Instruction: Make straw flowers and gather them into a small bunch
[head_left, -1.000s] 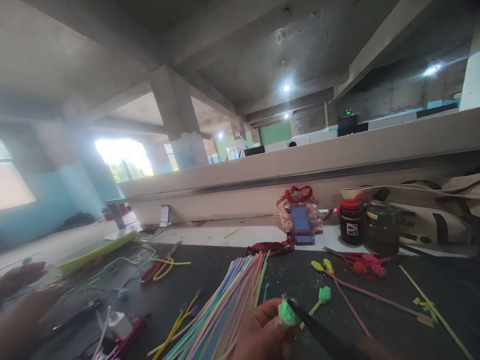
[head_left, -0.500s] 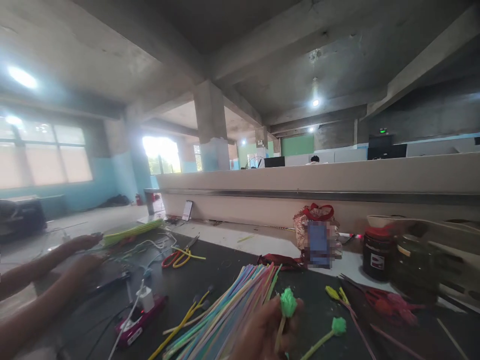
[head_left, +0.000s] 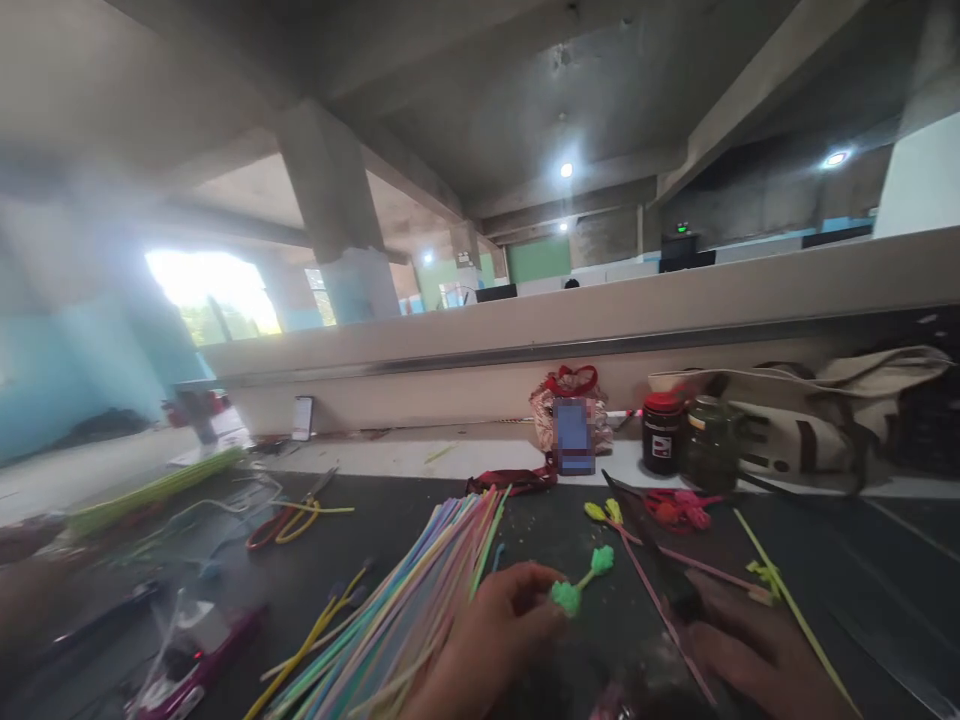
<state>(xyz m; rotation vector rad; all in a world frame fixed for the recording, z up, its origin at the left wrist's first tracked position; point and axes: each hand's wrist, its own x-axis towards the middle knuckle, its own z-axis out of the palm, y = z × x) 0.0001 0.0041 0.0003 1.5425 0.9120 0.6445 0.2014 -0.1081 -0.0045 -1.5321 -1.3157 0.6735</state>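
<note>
My left hand (head_left: 487, 645) is low in the middle, its fingertips pinched on a straw topped with a frilled green tuft (head_left: 566, 597). A second green-tufted straw (head_left: 602, 558) lies on the dark mat just beyond it. At the lower right, my right hand (head_left: 750, 655) is curled around dark scissors (head_left: 656, 555), whose blades point up and left across the mat. A fanned bundle of pastel straws (head_left: 427, 590) lies against my left hand's left side.
Pink and yellow cut straws (head_left: 679, 508) lie near two jars (head_left: 661, 432) and a canvas bag (head_left: 810, 430). A patterned pouch (head_left: 570, 395) stands by the wall. Loops of red and yellow straw (head_left: 289, 520), a pink power strip (head_left: 187, 670) and another person's blurred arm (head_left: 22, 610) are at the left.
The view swung right and back down. My left hand lowered the green-tufted straw toward the mat. My right hand with the scissors, out of view half a second ago, is back at the lower right.
</note>
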